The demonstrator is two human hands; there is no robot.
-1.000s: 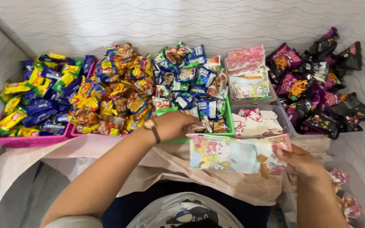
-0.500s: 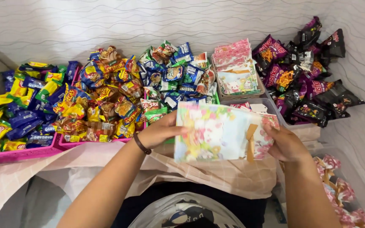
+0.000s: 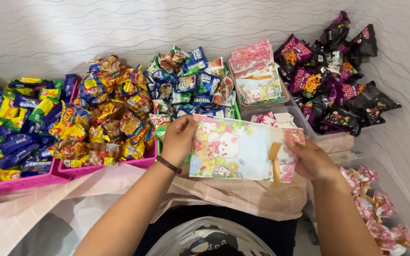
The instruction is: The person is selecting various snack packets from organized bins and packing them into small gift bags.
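Note:
A flat pastel paper gift bag (image 3: 236, 149) printed with a cartoon bear and flowers is held upright between both hands, over a checked cloth. My left hand (image 3: 179, 137) grips its left edge; a dark band is on that wrist. My right hand (image 3: 312, 159) grips the right edge, beside the bag's tan paper handle (image 3: 274, 159). Behind it sits a stack of similar flat gift bags (image 3: 257, 76) in a clear tub.
Pink trays (image 3: 100, 167) hold heaps of wrapped snacks: yellow and blue packets (image 3: 15, 128) at left, orange ones (image 3: 105, 114) in the middle, blue-and-white ones (image 3: 191, 85) behind. Dark purple snack bags (image 3: 338, 76) pile at right. Filled gift bags (image 3: 380, 208) lie in a bin at lower right.
The gift bag, seen folded and nearly edge-on a second ago, has been turned up so its printed face shows. Both hands stayed on its ends. The camera view shifted slightly.

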